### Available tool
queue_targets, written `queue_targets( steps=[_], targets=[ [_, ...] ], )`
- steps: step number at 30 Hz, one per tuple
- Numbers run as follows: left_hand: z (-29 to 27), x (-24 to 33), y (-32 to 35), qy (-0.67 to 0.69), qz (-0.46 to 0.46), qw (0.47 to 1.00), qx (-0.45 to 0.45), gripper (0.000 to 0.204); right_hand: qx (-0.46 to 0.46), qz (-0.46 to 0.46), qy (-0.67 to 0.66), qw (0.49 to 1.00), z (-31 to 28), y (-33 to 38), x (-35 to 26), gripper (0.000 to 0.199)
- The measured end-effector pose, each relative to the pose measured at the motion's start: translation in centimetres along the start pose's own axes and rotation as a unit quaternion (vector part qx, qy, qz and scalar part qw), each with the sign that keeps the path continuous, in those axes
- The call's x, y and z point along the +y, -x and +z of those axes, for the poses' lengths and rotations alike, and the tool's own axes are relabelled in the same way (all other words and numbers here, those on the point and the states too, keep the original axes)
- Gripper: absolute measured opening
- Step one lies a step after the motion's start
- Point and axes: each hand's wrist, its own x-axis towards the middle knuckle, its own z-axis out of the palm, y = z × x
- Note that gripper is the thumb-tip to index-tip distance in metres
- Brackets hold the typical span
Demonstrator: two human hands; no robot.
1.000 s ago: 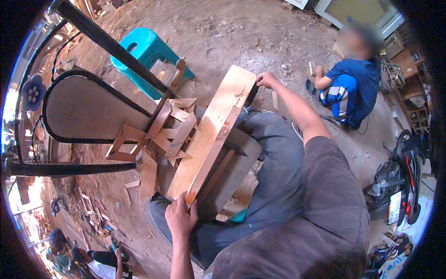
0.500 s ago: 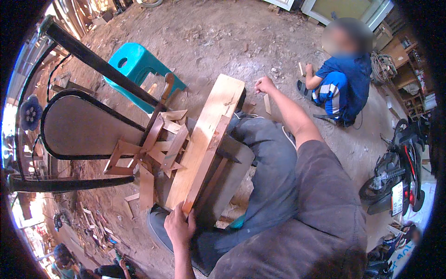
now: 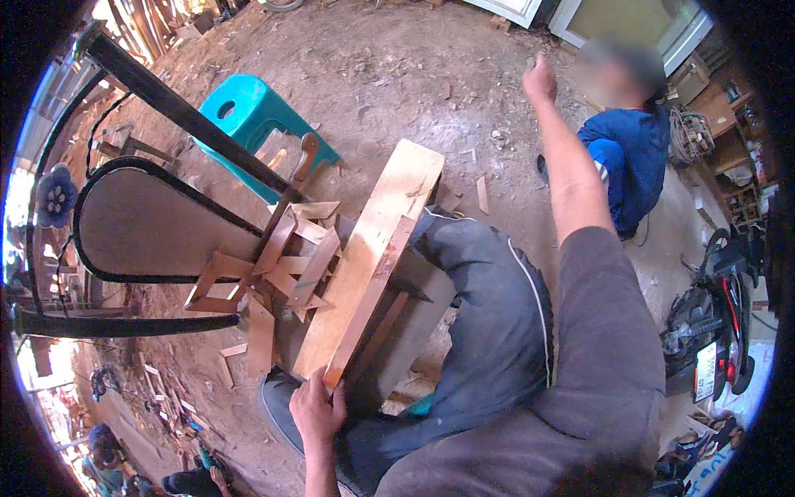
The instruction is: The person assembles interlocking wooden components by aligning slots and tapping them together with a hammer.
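A long pale wooden board (image 3: 364, 248) lies slanting across a chair in front of me. Along its right edge runs a narrow reddish-brown wooden strip (image 3: 373, 306). My left hand (image 3: 317, 412) grips the near end of this strip, thumb on one side and fingers on the other. My right hand (image 3: 540, 80) is raised far out to the front right, away from the board, its fingers curled closed; whatever they may hold is too small to make out. Left of the board lie several cut wooden pieces (image 3: 310, 269), with a wooden-handled tool (image 3: 305, 157) among them.
The chair's dark-framed padded back (image 3: 157, 224) extends left. A teal plastic stool (image 3: 248, 108) stands beyond it. A person (image 3: 629, 149) crouches at the right, near my raised arm. A motorcycle (image 3: 716, 323) is parked farther right. Wood scraps (image 3: 170, 398) litter the dirt floor.
My right hand has moved up, forward and to the right, farther from the board. My left hand keeps its grip on the strip's near end. The crouching person's head has shifted slightly.
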Motion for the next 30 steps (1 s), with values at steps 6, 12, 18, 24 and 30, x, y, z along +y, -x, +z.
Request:
queue_targets(
  steps=[6, 12, 18, 24, 30],
  targets=[
    [0.0, -0.5, 0.3, 0.011, -0.002, 1.0, 0.01, 0.038, -0.15, 0.054, 0.017, 0.987, -1.9, -2.8, -6.4, 0.057],
    [0.5, -0.2, -0.5, 0.034, 0.031, 0.999, 0.002, 0.038, -0.406, -0.075, 0.158, 0.897, 8.7, 11.1, 3.1, 0.032],
    [0.3, -0.2, -0.1, -0.014, 0.007, 1.0, 0.008, 0.037, -0.594, -0.15, -0.031, 0.79, 19.7, 26.1, -1.2, 0.034],
    [0.1, 0.1, -0.3, 0.012, 0.015, 1.0, 0.007, 0.037, -0.506, -0.195, -0.179, 0.821, 21.8, 24.3, 2.5, 0.031],
    [0.3, 0.3, -0.4, 0.022, 0.029, 0.999, 0.021, 0.037, -0.452, -0.126, -0.132, 0.873, 15.1, 23.6, 0.0, 0.029]
  ],
)
